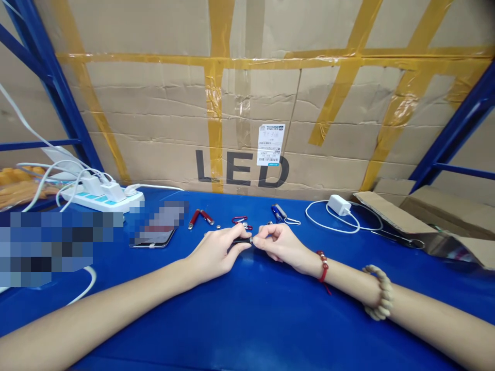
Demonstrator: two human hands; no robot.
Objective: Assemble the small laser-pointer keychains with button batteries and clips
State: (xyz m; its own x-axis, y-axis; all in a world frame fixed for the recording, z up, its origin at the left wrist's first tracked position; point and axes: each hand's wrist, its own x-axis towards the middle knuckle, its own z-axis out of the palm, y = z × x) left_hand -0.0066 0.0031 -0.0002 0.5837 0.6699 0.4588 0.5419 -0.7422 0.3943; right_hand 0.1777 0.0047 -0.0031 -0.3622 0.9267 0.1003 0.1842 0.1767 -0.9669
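Workpiece: one slim black tube, centre of the frame, mostly hidden by fingers; one small silver end piece at its right tip.
Left hand: narrow, thumb and fingers pinching the black tube, as I read it.
Right hand: narrow, thumb and forefinger closed on the silver end piece.
Step in hand: fine work at the tube's tip, I judge; fitting or removing, I cannot tell.
Next move: calls, I judge, for a steady left pinch and small, aligned fingertip motion on the right.
Red tubes: two, left of centre, near each other.
Silver disc: one, just right of them.
Red carabiner: one plainly seen, beyond the left fingers; small parts below it are too hidden to count.
Blue tube: one, right of centre, beside one silver carabiner.
Smartphone: one, left of centre, screen blurred.
White charger: one, cabled, right of centre.
Power strip: one, left side.
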